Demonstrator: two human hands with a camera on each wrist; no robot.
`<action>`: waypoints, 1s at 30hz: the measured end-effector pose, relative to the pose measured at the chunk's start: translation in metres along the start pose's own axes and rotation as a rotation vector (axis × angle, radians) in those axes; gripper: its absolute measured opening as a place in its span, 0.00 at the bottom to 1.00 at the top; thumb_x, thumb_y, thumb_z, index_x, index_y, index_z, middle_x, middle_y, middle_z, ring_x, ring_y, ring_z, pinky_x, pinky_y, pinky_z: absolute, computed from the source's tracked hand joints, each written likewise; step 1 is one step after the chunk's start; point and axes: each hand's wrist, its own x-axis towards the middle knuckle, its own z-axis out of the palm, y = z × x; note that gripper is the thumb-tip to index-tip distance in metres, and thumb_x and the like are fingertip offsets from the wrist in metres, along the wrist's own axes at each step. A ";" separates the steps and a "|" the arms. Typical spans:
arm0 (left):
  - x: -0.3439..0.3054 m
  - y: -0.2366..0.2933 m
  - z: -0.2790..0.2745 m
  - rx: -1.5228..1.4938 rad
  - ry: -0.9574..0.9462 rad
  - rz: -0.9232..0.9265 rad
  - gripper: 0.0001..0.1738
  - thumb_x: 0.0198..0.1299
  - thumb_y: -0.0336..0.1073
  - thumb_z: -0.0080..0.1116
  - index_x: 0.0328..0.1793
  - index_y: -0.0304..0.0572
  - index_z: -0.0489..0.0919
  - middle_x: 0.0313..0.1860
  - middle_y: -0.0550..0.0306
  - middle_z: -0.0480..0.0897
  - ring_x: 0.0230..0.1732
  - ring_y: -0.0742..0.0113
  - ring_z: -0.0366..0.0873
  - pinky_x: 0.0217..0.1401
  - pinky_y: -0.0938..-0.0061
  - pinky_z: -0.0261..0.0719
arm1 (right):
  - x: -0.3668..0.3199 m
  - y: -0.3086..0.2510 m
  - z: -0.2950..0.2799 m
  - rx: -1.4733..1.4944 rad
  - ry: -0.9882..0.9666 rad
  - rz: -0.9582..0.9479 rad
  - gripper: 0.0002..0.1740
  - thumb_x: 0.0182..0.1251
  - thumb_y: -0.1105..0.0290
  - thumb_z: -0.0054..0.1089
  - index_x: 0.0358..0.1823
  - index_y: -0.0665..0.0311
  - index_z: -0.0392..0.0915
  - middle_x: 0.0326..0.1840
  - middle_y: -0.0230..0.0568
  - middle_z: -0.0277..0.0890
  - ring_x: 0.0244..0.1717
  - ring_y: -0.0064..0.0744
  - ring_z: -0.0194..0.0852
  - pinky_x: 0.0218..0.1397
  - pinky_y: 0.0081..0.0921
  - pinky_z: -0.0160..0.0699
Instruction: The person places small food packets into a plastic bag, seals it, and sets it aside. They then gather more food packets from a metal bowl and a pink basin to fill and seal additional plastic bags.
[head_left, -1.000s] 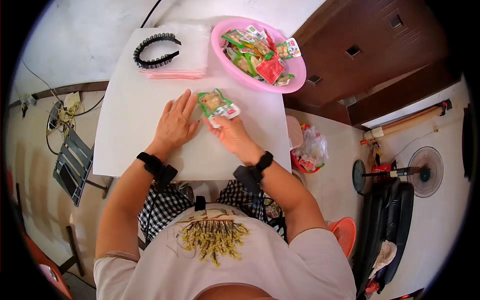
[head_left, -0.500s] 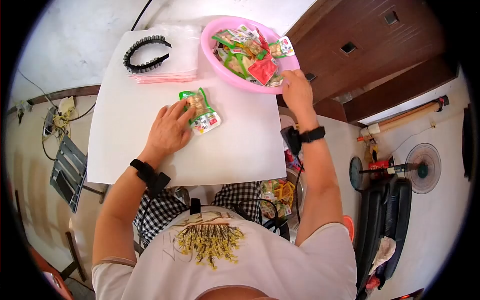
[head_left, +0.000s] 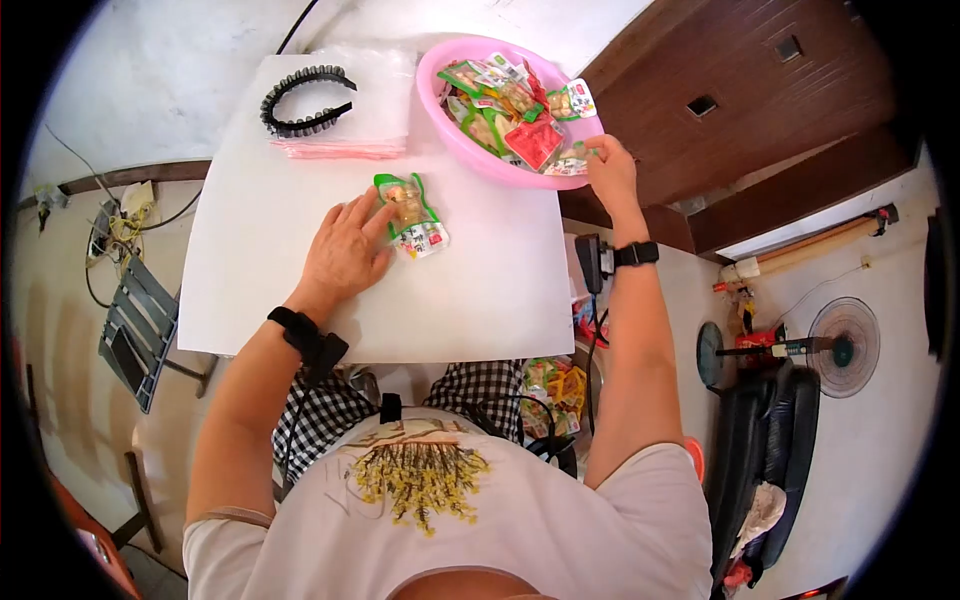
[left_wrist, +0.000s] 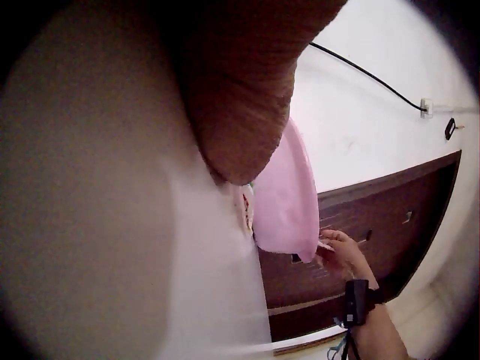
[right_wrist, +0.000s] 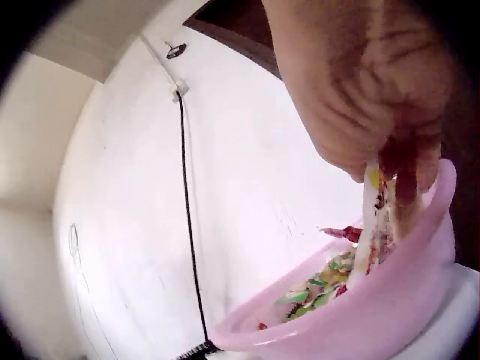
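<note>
A green-edged snack packet (head_left: 408, 212) lies on the white table (head_left: 480, 290); the left hand (head_left: 343, 252) rests beside it, relaxed fingers reaching its left edge. At the right rim of the pink basin (head_left: 450, 130), the right hand (head_left: 612, 178) pinches a packet (head_left: 568, 163). The right wrist view shows the right hand (right_wrist: 375, 90) gripping this white-edged packet (right_wrist: 367, 225) inside the basin (right_wrist: 352, 322). In the left wrist view, part of the left hand (left_wrist: 240, 112) looms close, with the basin (left_wrist: 289, 195) and right hand (left_wrist: 349, 255) beyond.
A black beaded headband (head_left: 305, 127) lies on a stack of clear, pink-edged bags (head_left: 350, 148) at the table's back left. More packets (head_left: 535, 140) fill the basin. A folding chair (head_left: 145, 325) stands left; a fan (head_left: 843, 347) and black sofa (head_left: 775, 440) are at the right.
The right hand has left the packet on the table and moved to the basin's right edge, where it now pinches another packet. The left hand has stayed near the table packet.
</note>
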 end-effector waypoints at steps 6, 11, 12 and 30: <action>-0.003 -0.002 0.004 0.029 0.048 0.007 0.33 0.49 0.37 0.59 0.66 0.46 0.68 0.68 0.41 0.65 0.65 0.48 0.66 0.69 0.57 0.60 | -0.046 -0.022 -0.034 0.415 -0.028 -0.184 0.08 0.63 0.81 0.49 0.42 0.68 0.76 0.36 0.30 0.77 0.34 0.15 0.72 0.37 0.17 0.72; -0.003 -0.001 0.003 0.040 0.053 0.014 0.31 0.50 0.38 0.57 0.64 0.44 0.69 0.67 0.42 0.66 0.65 0.51 0.66 0.67 0.58 0.61 | -0.084 -0.053 -0.027 0.576 -0.155 -0.093 0.08 0.65 0.81 0.49 0.42 0.66 0.76 0.35 0.28 0.75 0.32 0.11 0.69 0.33 0.15 0.70; -0.003 -0.002 0.004 0.036 0.073 0.028 0.30 0.50 0.38 0.57 0.63 0.44 0.70 0.66 0.42 0.67 0.65 0.52 0.66 0.67 0.59 0.62 | -0.087 -0.055 -0.022 0.587 -0.178 -0.086 0.08 0.65 0.81 0.49 0.42 0.66 0.76 0.35 0.28 0.75 0.32 0.11 0.69 0.33 0.15 0.70; -0.001 -0.006 0.007 0.052 0.104 0.035 0.28 0.49 0.38 0.55 0.59 0.39 0.71 0.62 0.46 0.70 0.65 0.55 0.65 0.65 0.62 0.63 | -0.111 0.000 0.131 0.468 -0.227 0.109 0.17 0.59 0.78 0.55 0.51 0.66 0.78 0.48 0.38 0.76 0.39 0.24 0.74 0.45 0.21 0.75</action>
